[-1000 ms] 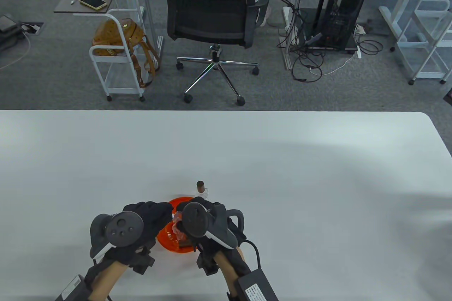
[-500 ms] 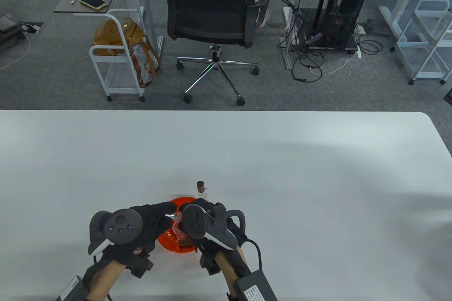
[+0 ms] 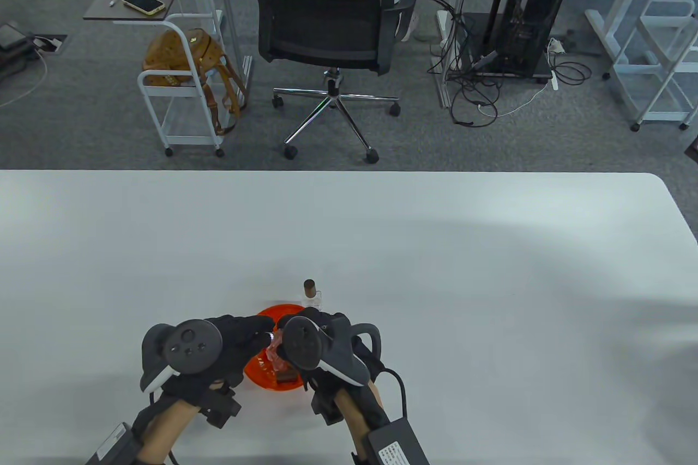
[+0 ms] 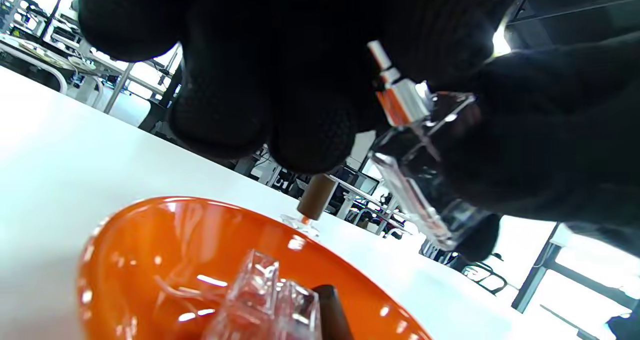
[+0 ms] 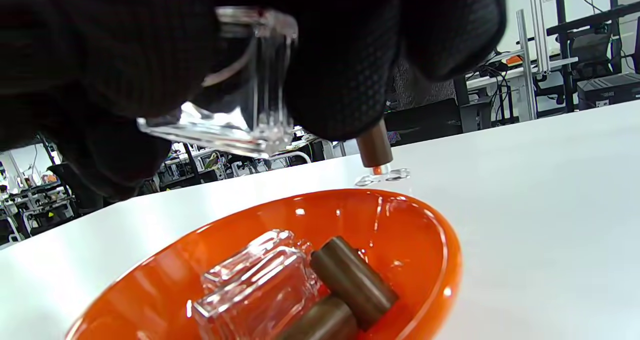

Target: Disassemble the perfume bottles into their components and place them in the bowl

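Over the orange bowl (image 3: 255,375) my right hand (image 3: 305,323) grips a clear glass perfume bottle (image 5: 250,79), seen tilted in the left wrist view (image 4: 425,200). Its silver sprayer (image 4: 400,99) points toward my left hand (image 3: 256,333), whose fingertips (image 4: 300,129) pinch the sprayer's white tip. The bowl (image 5: 440,235) holds another clear bottle body (image 5: 255,285) and two brown caps (image 5: 355,275). One more small bottle with a brown cap (image 3: 310,293) stands upright on the table just beyond the bowl, also visible in both wrist views (image 4: 315,200) (image 5: 374,149).
The white table (image 3: 436,269) stretches wide to the right and far side of the bowl. Beyond its far edge stand an office chair (image 3: 327,12) and a small cart with a brown bag (image 3: 180,59).
My left hand has shifted right and its fingers have closed over the silver sprayer that showed half a second ago. The right hand has held the bottle almost still above the bowl.
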`<state>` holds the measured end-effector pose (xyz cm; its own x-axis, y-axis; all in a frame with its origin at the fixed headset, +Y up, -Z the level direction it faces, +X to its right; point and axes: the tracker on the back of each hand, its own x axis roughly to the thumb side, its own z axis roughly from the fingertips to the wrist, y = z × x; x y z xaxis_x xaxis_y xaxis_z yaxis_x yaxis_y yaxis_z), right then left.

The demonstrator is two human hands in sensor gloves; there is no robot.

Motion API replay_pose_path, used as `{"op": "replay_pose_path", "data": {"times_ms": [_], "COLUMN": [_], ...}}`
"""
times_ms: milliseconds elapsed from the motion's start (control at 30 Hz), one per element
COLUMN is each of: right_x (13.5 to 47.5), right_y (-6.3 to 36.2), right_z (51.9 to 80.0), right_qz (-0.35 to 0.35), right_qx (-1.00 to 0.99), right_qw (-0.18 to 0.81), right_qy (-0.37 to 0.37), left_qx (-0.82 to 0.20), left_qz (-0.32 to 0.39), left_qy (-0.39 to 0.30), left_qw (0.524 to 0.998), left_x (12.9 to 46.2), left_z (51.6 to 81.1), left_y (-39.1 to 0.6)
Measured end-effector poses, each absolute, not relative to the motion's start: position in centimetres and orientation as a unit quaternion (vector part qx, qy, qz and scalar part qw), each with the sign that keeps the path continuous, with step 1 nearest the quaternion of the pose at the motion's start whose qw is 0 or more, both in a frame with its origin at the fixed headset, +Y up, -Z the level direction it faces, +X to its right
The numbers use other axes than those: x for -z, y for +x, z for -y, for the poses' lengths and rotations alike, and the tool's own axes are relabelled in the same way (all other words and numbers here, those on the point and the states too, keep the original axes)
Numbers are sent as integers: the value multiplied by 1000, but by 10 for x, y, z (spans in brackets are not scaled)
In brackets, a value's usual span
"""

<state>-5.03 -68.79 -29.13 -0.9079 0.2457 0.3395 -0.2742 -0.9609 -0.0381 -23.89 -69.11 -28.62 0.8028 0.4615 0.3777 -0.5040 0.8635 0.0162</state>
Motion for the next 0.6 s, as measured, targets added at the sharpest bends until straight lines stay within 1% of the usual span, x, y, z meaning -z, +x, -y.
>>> {"op": "replay_pose_path", "data": {"times_ms": [67,100,233,333,400,467,600], "right_x": [292,293,294,293,293,293,294], "right_y": [-50,-50,-47,-49,-50,-50,-48], "right_z": [689,690,690,693,693,693,691], "right_qz": [47,44,37,28,36,41,41], "right_qx": [-978,-977,-975,-974,-976,-976,-971], "right_qw": [122,124,145,147,131,129,165], "right_qy": [165,166,163,172,170,168,166], "left_qx": [-267,-272,-264,-235,-251,-276,-281], "left_qz": [195,204,204,180,184,202,204], "left_qy": [44,25,29,54,35,13,25], "left_qw": [943,940,942,954,950,940,938], "left_x": [287,288,289,286,287,288,288], "left_z": [692,691,692,694,694,694,693], "left_y": [-239,-238,-237,-237,-238,-239,-240]}}
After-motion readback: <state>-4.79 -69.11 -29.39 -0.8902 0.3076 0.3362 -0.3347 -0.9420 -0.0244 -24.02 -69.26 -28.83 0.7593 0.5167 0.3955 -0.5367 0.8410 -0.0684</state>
